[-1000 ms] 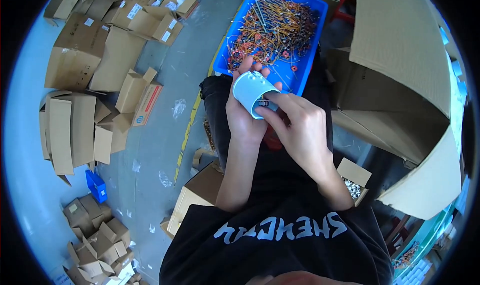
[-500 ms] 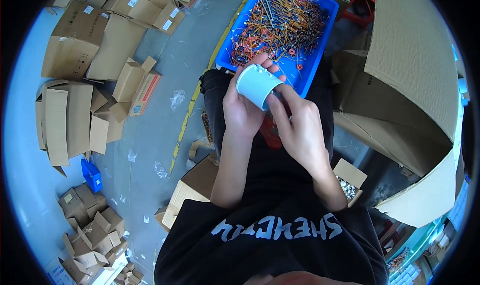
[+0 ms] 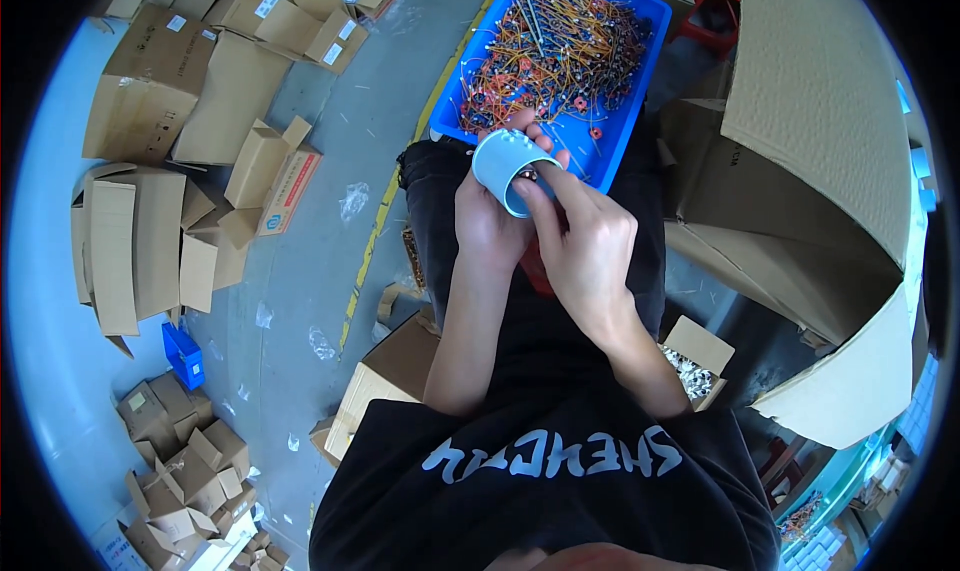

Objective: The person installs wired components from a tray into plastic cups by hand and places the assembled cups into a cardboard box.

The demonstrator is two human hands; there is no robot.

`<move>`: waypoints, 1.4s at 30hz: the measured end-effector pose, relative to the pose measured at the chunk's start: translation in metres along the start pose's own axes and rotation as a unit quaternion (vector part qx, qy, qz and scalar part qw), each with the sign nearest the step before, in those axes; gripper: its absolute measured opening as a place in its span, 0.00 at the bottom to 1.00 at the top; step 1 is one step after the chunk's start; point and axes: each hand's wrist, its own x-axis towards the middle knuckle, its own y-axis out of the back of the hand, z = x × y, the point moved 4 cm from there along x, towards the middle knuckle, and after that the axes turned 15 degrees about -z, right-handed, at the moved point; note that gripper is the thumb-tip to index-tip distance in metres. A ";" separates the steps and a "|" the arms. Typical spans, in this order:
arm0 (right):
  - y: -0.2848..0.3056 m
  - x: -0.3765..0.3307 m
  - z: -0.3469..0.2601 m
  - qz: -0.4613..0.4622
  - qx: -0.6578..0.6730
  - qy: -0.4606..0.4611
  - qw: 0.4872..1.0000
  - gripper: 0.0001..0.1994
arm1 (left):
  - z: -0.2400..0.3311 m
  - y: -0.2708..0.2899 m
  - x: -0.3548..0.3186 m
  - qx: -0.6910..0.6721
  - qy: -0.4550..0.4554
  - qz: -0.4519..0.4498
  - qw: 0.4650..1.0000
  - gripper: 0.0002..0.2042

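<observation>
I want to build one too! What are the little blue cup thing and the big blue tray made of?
The small light-blue round cup in the left hand looks like smooth matte plastic: even colour, thin rim, raised dots on its side. The rectangular bright-blue tray looks like moulded hard plastic, judging by its uniform colour and rounded lip. The right hand reaches its fingertips into the cup's mouth.

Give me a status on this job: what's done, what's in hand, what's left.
Done: cannot be counted from this view. In hand: the left hand grips a pale blue cylinder, and the right hand has its fingertips at the cylinder's open end. Left: the blue tray beyond the knees holds a dense heap of small wired parts.
</observation>
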 end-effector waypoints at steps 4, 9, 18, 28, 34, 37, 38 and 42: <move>0.002 -0.003 -0.004 0.060 0.048 0.048 0.996 0.10 | 0.003 -0.009 -0.003 -0.011 0.000 0.001 1.000 0.21; 0.011 -0.007 -0.015 0.058 0.054 0.056 0.995 0.12 | 0.003 -0.019 -0.004 -0.027 -0.009 -0.012 1.000 0.20; 0.024 -0.011 -0.024 0.055 0.032 0.051 0.997 0.12 | 0.003 -0.026 -0.005 -0.036 -0.015 -0.048 0.998 0.21; 0.025 -0.010 -0.026 0.068 0.032 0.049 0.996 0.09 | -0.003 -0.031 -0.001 -0.052 -0.051 -0.064 0.995 0.22; 0.023 -0.007 -0.023 0.064 0.037 0.054 0.996 0.08 | 0.016 -0.014 -0.011 0.077 -0.003 0.008 0.997 0.20; 0.017 -0.008 -0.020 0.054 0.029 0.056 0.997 0.08 | 0.023 -0.015 -0.011 0.095 -0.006 0.021 0.995 0.19; 0.015 -0.008 -0.019 0.051 0.019 0.054 0.997 0.08 | 0.021 -0.015 -0.009 0.076 0.000 -0.001 0.997 0.19; 0.010 -0.008 -0.016 0.043 0.006 0.053 0.998 0.08 | 0.017 -0.021 -0.003 0.058 0.002 -0.022 0.998 0.18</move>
